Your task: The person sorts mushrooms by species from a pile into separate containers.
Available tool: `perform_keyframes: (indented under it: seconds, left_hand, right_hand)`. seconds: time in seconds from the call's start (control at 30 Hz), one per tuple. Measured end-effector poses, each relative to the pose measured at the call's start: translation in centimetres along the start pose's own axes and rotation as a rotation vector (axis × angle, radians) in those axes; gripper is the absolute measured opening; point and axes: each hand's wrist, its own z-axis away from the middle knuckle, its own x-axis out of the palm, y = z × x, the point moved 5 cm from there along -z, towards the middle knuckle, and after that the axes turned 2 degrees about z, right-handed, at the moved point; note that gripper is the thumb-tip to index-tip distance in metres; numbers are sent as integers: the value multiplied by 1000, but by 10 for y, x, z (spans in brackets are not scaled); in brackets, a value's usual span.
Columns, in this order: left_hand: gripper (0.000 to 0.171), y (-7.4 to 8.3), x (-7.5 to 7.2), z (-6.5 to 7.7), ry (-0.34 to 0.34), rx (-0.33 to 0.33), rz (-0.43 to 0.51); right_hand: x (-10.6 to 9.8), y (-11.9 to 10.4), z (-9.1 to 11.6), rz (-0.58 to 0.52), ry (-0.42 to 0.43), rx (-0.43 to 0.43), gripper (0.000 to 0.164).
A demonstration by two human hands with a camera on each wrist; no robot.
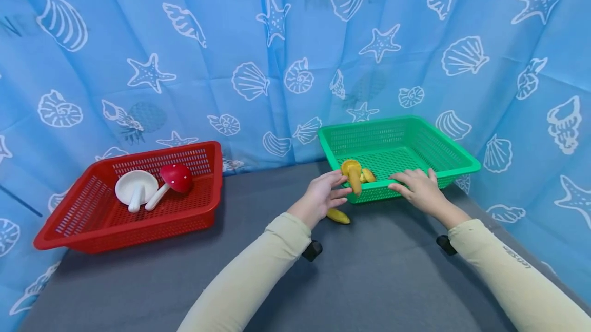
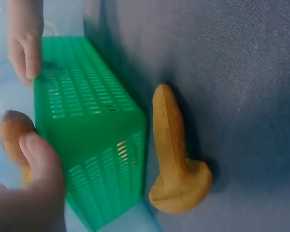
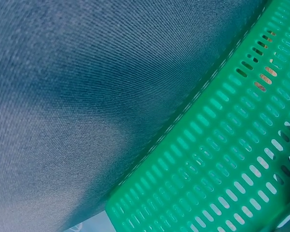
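My left hand (image 1: pixel 321 194) holds a yellow-brown toy mushroom (image 1: pixel 354 177) over the near left corner of the green basket (image 1: pixel 461 171), its stem hanging down across the rim. Behind it, a smaller yellowish piece (image 1: pixel 369 175) shows inside the basket. On the cloth by that corner lies a second yellow-brown mushroom (image 2: pixel 171 150), partly covered by the left hand in the head view. My right hand (image 1: pixel 422 192) grips the basket's near rim, thumb outside and fingers over the inner side. The right wrist view shows mostly the slotted basket wall (image 3: pixel 217 140).
A red basket (image 1: pixel 138 233) stands at the left, holding a white mushroom (image 1: pixel 136 188) and a red-capped mushroom (image 1: pixel 175 178) with white dots. Grey cloth (image 1: pixel 369 275) covers the table. A blue curtain (image 1: pixel 295 44) with shell prints hangs behind and at both sides.
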Motion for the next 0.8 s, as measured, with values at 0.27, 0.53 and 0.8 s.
perform_keyframes:
  seconds: [0.27,0.53,0.8]
  left_hand:
    - [44,2,9,0,-54,31,40]
    - [44,-23,-10,15,11,-16,17]
    - [46,-54,-32,33,22,-59,-47]
  right_hand:
    - [1,-3,-1,-11,-5,-6,37]
    - [0,-3,3,-12,-16,11,37]
    - [-2,-2,1,2,-15,6,40]
